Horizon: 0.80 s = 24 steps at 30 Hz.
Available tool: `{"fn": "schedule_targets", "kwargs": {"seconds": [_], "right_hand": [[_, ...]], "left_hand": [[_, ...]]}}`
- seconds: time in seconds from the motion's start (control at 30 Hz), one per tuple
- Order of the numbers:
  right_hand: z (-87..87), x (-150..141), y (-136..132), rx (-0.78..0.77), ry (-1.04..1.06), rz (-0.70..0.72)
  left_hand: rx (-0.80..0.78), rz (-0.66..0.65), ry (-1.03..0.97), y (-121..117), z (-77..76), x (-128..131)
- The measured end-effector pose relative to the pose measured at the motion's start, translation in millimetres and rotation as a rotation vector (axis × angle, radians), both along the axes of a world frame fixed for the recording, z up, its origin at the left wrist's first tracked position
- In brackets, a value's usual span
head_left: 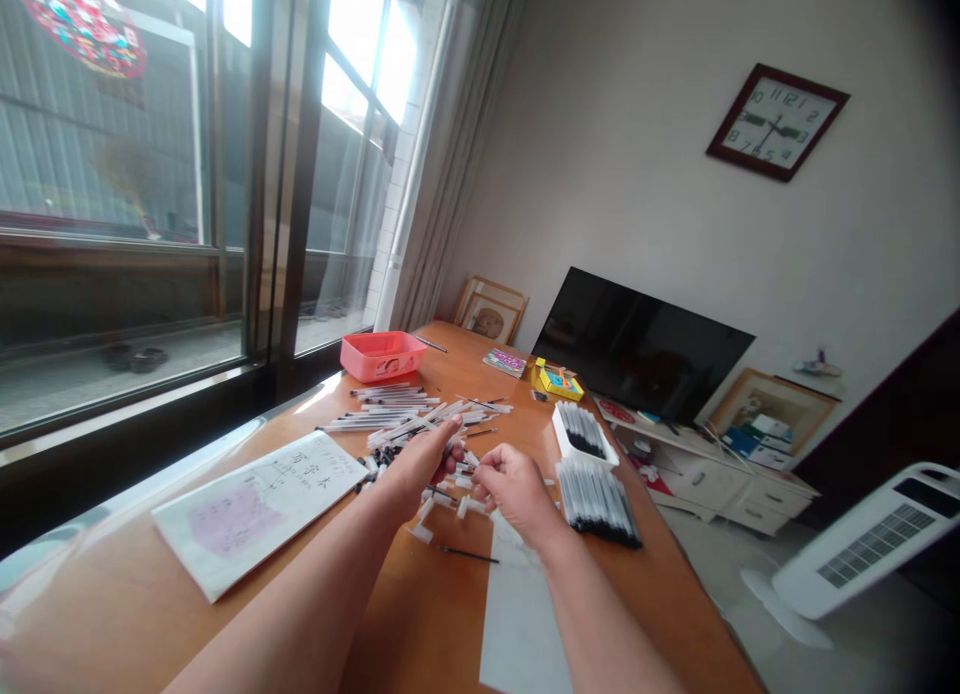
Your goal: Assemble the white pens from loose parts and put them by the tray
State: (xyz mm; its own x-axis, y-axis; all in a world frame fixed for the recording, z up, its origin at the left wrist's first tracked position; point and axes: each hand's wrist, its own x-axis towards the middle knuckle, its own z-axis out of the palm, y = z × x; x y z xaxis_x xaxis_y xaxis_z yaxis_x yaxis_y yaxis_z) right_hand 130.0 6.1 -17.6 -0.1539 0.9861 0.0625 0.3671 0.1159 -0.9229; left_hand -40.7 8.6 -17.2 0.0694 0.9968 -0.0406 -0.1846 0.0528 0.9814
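Observation:
Over the middle of the wooden table, my left hand is closed with its fingers curled; what it holds is too small to name. Just to its right, my right hand makes a pinch, thumb against forefinger, on something I cannot make out. Clear pen barrels lie in a loose heap beyond my left hand. Small black pen parts are partly hidden behind that hand. White plastic pieces and a thin dark pen refill lie below my hands.
Bundled pens with black ends lie at right, beside a white box of more pens. A pink basket, a yellow box and a booklet stand farther back. A writing book lies left; a white sheet lies under my right forearm.

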Motion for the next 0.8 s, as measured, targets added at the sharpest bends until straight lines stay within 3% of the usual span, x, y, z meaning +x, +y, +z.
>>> {"fn": "schedule_targets", "kwargs": {"seconds": [0.1, 0.23, 0.37, 0.6, 0.8], "right_hand": [[7.9, 15, -15, 0.017, 0.232, -0.044], [6.8, 31, -31, 0.098, 0.368, -0.088], [4.2, 39, -35, 0.128, 0.37, -0.112], [8.4, 39, -38, 0.272, 0.251, -0.105], [8.7, 33, -44, 0.363, 0.183, -0.093]], "left_hand": [[0.033, -0.017, 0.07, -3, -4.2, 7], [0.088, -0.085, 0.2, -6, -14.3, 20], [0.155, -0.106, 0.335, -8, -19.1, 29], [0.27, -0.089, 0.529, -15, -5.1, 33], [0.331, -0.086, 0.646, -15, -8.4, 30]]}}
